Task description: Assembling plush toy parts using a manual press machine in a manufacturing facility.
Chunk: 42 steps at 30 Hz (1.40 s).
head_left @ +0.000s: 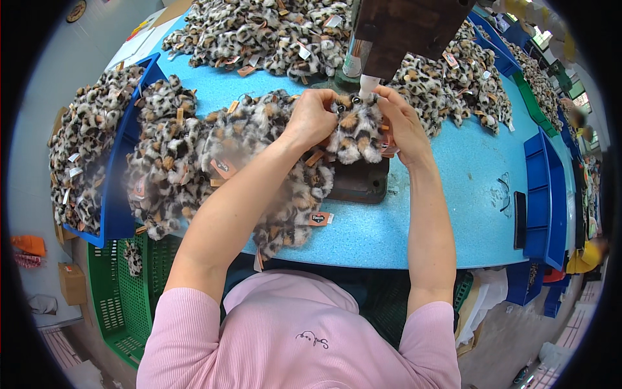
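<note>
Both my hands hold one leopard-print plush toy (355,133) up under the white nozzle (368,85) of a dark machine head (402,29). My left hand (312,117) grips the toy's left side. My right hand (403,123) grips its right side. The toy's face with two eyes points toward the nozzle. Below the toy lies the machine's dark base plate (359,185) on the blue table (453,214).
A heap of the same plush toys (194,162) lies left of my hands, with more in a blue bin (120,194), at the back (259,32) and at the right (453,84). A green crate (123,298) stands below left. A blue tray (541,194) edges the right.
</note>
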{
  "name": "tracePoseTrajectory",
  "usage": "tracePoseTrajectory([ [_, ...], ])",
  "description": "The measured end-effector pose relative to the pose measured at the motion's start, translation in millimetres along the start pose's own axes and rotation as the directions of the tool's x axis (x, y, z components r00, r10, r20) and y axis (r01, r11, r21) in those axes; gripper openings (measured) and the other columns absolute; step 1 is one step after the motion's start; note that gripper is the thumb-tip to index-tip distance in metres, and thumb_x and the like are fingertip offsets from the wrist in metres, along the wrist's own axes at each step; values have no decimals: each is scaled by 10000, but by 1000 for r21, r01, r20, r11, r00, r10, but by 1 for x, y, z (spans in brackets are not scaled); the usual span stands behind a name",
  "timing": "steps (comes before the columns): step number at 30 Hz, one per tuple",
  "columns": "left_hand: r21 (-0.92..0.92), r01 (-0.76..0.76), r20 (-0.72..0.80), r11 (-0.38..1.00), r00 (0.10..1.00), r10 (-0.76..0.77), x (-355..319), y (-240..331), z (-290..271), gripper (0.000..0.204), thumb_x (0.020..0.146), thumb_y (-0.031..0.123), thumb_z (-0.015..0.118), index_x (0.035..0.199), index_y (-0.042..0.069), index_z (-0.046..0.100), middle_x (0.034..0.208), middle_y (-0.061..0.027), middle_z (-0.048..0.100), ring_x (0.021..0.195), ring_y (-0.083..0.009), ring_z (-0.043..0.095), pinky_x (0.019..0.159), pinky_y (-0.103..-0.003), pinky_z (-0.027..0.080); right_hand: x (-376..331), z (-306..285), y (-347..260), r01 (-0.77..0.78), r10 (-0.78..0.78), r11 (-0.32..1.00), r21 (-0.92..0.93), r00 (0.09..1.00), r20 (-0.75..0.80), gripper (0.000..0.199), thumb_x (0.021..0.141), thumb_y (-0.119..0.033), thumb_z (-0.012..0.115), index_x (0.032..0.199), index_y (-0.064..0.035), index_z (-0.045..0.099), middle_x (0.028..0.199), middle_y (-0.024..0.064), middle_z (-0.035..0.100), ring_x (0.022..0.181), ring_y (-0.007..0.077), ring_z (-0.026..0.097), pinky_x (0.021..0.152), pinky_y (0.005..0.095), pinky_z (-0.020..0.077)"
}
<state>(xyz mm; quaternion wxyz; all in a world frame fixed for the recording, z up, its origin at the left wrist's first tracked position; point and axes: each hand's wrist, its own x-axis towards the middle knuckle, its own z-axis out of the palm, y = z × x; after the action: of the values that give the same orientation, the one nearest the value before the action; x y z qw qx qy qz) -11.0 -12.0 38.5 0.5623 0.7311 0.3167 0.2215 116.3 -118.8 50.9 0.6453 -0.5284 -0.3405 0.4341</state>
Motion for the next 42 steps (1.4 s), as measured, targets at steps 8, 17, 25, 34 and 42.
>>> tracePoseTrajectory([
  [8,-150,36,29,988,999,-32,6,-1,-2,166,704,-78,503,805,17,593,601,-7,555,411,-58,481,312,-207,325,8,7,-2,181,-280,863,-471,948,-151,112,667,-46,582,771,-16,550,613,-33,512,520,16,434,441,185,344],
  [17,240,-107,3,965,994,109,16,-14,-4,211,659,-65,530,838,-16,630,633,-37,588,552,-82,514,509,-240,425,2,8,16,103,-121,988,-113,978,-167,85,748,-32,518,828,-10,535,610,-6,498,343,32,394,272,178,314],
  [25,259,-119,-25,959,991,130,9,-16,-1,235,655,-46,539,867,-12,632,642,-49,592,552,-89,520,517,-248,429,20,-4,4,57,-56,996,-69,998,6,141,831,-173,568,823,-33,570,671,-74,491,598,-2,415,509,159,353],
  [34,244,-86,-29,966,995,95,8,-14,-2,207,676,-38,550,868,-31,625,659,-37,600,579,-67,509,531,-248,432,14,5,7,216,-209,889,-404,976,61,131,847,-133,503,765,-30,500,671,-57,458,631,27,378,554,188,338],
  [42,286,-65,-76,956,993,90,10,-20,-8,198,657,32,562,833,-24,633,701,-186,615,677,-254,610,659,-325,459,15,-27,-34,360,-545,786,-503,788,-287,227,847,-181,505,1029,-82,597,874,63,620,806,161,581,693,272,454],
])
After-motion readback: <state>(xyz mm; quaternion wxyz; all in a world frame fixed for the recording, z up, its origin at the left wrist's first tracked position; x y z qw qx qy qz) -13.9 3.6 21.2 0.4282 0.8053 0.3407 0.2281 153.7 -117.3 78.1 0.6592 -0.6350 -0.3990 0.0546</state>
